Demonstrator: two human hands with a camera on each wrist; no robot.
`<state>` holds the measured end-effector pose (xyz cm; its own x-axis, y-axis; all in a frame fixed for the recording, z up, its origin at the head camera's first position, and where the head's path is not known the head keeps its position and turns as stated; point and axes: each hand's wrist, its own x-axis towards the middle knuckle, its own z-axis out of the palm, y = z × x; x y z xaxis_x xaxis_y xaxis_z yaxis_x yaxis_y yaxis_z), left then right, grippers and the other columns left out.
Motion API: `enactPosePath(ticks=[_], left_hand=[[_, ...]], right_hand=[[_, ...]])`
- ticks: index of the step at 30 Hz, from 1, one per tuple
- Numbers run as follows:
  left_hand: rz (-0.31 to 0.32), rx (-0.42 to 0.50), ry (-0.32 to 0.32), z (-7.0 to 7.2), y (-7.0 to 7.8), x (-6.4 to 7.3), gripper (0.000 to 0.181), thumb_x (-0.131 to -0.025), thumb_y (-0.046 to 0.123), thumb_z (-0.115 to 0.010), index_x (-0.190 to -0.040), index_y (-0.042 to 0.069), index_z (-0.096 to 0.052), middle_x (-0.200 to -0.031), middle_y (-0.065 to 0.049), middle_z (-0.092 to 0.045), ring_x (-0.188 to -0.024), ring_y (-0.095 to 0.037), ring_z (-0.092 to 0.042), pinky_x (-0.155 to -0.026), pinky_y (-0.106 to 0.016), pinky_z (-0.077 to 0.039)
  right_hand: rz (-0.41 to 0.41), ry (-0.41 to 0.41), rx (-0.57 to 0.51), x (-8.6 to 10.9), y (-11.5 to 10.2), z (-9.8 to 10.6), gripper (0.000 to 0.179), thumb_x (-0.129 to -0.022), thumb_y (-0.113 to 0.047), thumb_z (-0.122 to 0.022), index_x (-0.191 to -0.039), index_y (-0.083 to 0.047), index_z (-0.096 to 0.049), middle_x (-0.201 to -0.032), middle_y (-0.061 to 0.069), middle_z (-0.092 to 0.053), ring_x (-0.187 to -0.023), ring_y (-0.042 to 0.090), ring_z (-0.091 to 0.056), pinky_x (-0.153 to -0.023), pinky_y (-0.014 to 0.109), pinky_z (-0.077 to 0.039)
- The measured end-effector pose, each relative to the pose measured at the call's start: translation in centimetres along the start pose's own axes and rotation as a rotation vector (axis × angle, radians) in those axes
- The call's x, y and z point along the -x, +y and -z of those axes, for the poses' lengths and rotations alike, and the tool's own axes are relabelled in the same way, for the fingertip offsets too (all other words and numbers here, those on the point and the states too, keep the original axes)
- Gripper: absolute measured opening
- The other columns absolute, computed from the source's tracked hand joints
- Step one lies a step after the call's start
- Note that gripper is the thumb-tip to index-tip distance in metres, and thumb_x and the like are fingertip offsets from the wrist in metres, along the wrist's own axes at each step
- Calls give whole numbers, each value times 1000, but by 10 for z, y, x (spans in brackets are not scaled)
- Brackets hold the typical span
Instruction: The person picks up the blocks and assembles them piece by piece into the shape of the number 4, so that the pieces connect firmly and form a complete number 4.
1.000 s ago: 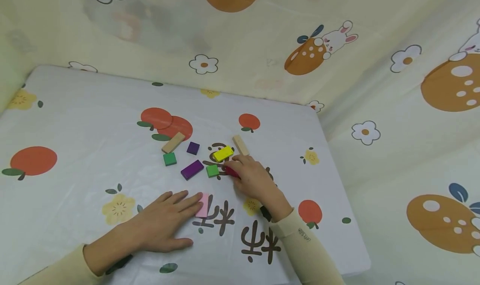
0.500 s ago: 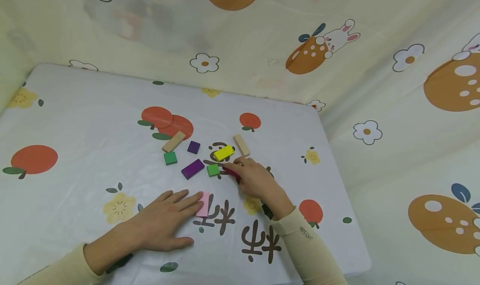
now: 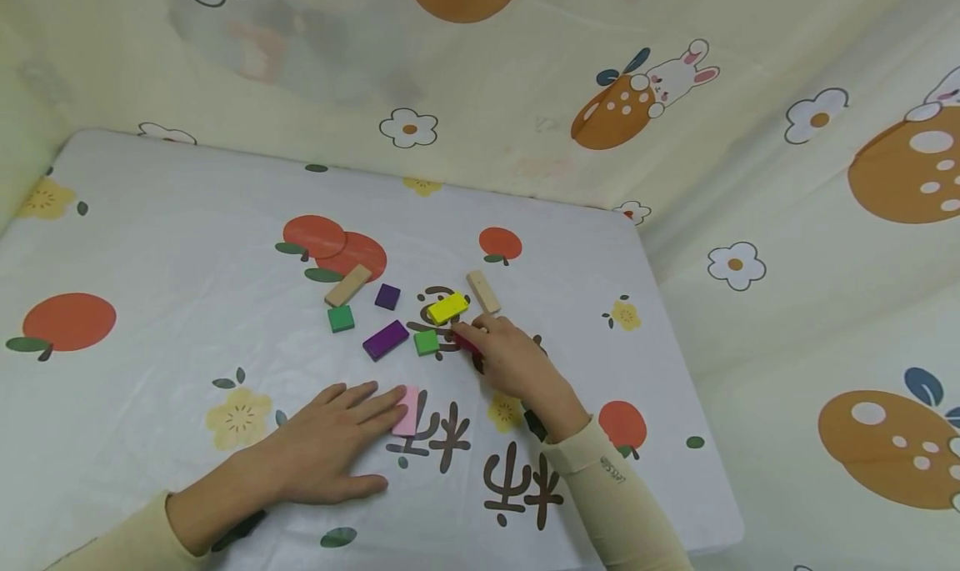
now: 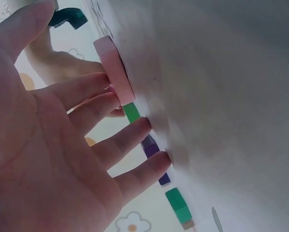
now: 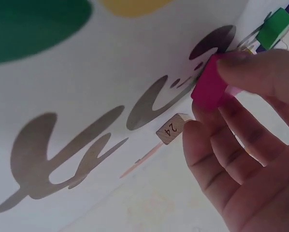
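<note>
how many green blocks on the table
2: a darker green block beside the left wooden block, a lighter green block between the long purple block and the red block in the right hand. Others may be hidden.

Cream sleeves [image 3: 621, 503] are worn, the right one marked with small dark lettering [image 3: 612, 470]; black wristbands [image 3: 535, 425] are worn too, partly hidden.

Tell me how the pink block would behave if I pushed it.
The pink block is probably stiff, judging by its straight edges. Lying flat, it would likely slide rather than roll or tip. The smooth-looking tablecloth may offer it little grip.
</note>
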<state>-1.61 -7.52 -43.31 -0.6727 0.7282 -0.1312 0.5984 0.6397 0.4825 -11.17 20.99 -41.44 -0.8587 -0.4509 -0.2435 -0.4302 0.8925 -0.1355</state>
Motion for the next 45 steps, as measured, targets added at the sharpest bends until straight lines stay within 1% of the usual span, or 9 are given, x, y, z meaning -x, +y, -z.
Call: enactPosePath(ticks=[3,7,12,16,21,31,35,39,45], left_hand=[[5,10,-8,0,0,0,82,-91,58,-69,-157,17,-46,-169,-1,-35,-152,-38,-37,-120,-64,-31],[11,19,-17,0,-1,-1,82,-91,58,-69,-158,18,-45,-169,-1,-35,-152,-38,-36,-120,-64,-30],[12,18,-10,-1,-1,0,82,-91,58,-69,-158,19,-45,-169,0,-35,-152,-38,-36,-120,-65,-30],[16,18,-5,-2,-1,0,81,-90,57,-70,-158,19,-45,-168,0,-36,-152,-37,-37,-120,-65,-30],[16,12,2,-3,-1,0,81,-90,56,-70,-158,20,-45,-168,1,-36,-151,-37,-37,-119,-65,-31],[-7,-23,20,-2,-1,1,80,-90,56,-71,-157,18,-46,-168,0,-37,-150,-37,-39,-118,-63,-34],[-10,-16,21,-2,-1,1,81,-90,56,-71,-157,18,-46,-168,0,-37,-151,-37,-39,-118,-63,-34],[-17,-20,23,-2,-2,1,81,-90,56,-70,-157,19,-46,-168,1,-37,-151,-37,-39,-118,-63,-34],[-19,-31,27,-2,-3,1,80,-90,56,-70,-157,19,-46,-167,0,-39,-150,-36,-39,-118,-63,-34]], right_hand=[[1,20,-27,1,0,1,60,-93,-3,-69,-147,-26,-58,-132,8,-62,-113,27,-59,-102,42,-55],[29,51,-30,1,-3,2,58,-94,-6,-70,-148,-24,-57,-131,8,-61,-112,26,-59,-102,41,-56],[56,84,-35,2,-11,4,57,-94,-11,-71,-148,-21,-57,-128,9,-61,-108,25,-60,-99,39,-56],[54,69,-35,1,-18,5,59,-94,-14,-71,-151,-22,-54,-129,10,-61,-109,25,-60,-99,38,-56],[72,68,-34,1,-26,5,65,-93,-21,-73,-154,-21,-50,-131,9,-62,-110,23,-60,-100,37,-56],[122,40,-80,-3,-45,5,71,-92,-37,-77,-154,-17,-50,-132,8,-62,-109,21,-60,-94,34,-58],[148,19,-81,-7,-52,3,74,-91,-42,-78,-154,-16,-49,-140,9,-60,-121,25,-62,-104,38,-55],[152,-3,-72,-12,-56,2,75,-91,-46,-77,-153,-14,-50,-149,10,-57,-134,29,-58,-112,43,-49],[138,-35,-90,-17,-59,1,75,-91,-48,-76,-152,-13,-51,-149,10,-57,-135,30,-58,-113,45,-48]])
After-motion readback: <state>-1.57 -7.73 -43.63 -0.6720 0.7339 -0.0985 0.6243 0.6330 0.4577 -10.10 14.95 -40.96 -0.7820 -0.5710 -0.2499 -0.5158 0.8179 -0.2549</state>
